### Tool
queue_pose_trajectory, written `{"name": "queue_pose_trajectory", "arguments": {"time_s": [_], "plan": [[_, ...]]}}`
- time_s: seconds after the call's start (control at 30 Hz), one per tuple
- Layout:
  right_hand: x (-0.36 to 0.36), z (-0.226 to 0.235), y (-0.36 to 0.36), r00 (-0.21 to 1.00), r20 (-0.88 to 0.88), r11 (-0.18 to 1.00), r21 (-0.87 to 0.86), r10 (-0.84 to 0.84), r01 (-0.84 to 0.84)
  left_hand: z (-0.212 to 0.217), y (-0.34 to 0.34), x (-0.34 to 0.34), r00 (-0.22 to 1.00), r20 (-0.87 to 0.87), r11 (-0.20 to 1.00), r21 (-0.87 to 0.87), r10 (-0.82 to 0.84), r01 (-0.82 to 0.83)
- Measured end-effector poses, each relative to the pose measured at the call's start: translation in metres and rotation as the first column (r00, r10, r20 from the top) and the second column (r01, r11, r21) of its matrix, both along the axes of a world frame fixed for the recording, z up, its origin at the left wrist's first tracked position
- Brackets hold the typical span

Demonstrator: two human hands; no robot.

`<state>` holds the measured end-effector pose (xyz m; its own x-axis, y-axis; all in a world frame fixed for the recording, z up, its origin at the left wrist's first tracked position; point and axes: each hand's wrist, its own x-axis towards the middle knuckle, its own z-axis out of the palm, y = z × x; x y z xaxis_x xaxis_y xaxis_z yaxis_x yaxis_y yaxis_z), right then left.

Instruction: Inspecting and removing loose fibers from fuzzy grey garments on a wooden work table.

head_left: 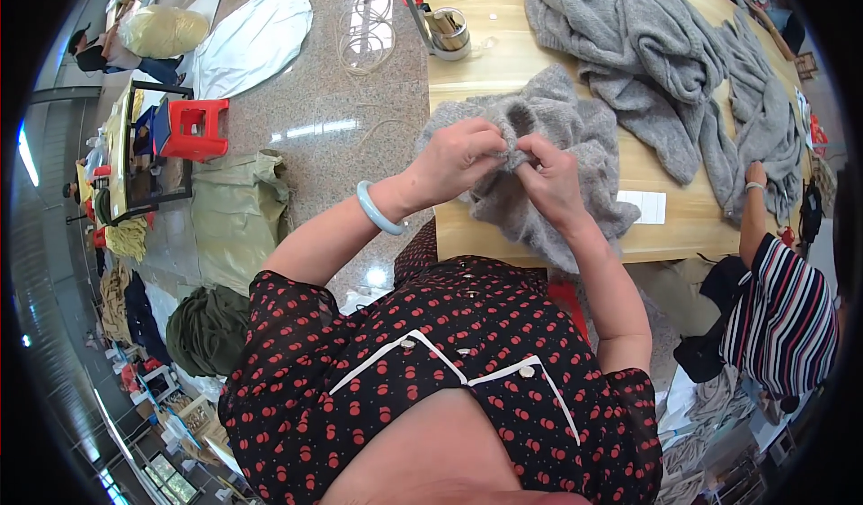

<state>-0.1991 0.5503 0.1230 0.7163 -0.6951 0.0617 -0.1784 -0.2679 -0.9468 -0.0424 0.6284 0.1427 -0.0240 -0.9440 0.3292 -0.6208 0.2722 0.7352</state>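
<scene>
Both my left hand [454,159] and right hand [550,177] pinch the grey sweater [548,159] together; more grey knitwear [647,47] crowds the wooden table [485,65] beyond, beside a metal tin [448,31].

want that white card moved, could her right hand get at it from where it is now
Probably yes: the white card lies bare on the wooden table, just beside the right hand, though that hand is pinching the grey knit.

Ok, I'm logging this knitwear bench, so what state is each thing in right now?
Left hand: pinching the grey knit piece.
Right hand: pinching the same fold.
Grey knit piece: bunched on the table edge, held by both hands.
Grey knit pile: heaped loosely, untouched.
Wooden table: partly covered by knitwear.
Metal cup: upright.
Red stool: upright on the floor.
</scene>
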Motion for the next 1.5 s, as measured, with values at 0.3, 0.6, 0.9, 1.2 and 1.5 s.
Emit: {"name": "queue_pose_trajectory", "arguments": {"time_s": [0.3,0.6,0.9,1.2,1.5], "plan": [[0.003,0.003,-0.002,0.998,0.03,0.987,-0.149,0.059,-0.054,-0.02,0.006,-0.012,1.0,0.025,0.999,0.038,-0.007,0.006],[-0.004,0.01,-0.016,0.954,-0.135,0.897,-0.325,0.269,-0.299,-0.019,0.014,-0.007,0.993,0.108,0.988,-0.154,0.045,-0.028],[0.003,0.006,-0.004,0.983,-0.045,0.835,-0.521,0.18,-0.176,-0.018,0.018,-0.009,0.984,0.139,0.979,-0.183,0.116,-0.089],[0.012,-0.01,-0.002,0.999,0.028,0.824,-0.567,0.026,-0.005,-0.023,0.007,-0.027,0.922,0.073,0.907,-0.227,0.38,-0.356],[0.021,-0.018,-0.004,0.999,0.048,0.831,-0.554,-0.014,0.039,-0.029,0.002,-0.012,0.918,-0.057,0.913,-0.104,0.391,-0.395]]}}
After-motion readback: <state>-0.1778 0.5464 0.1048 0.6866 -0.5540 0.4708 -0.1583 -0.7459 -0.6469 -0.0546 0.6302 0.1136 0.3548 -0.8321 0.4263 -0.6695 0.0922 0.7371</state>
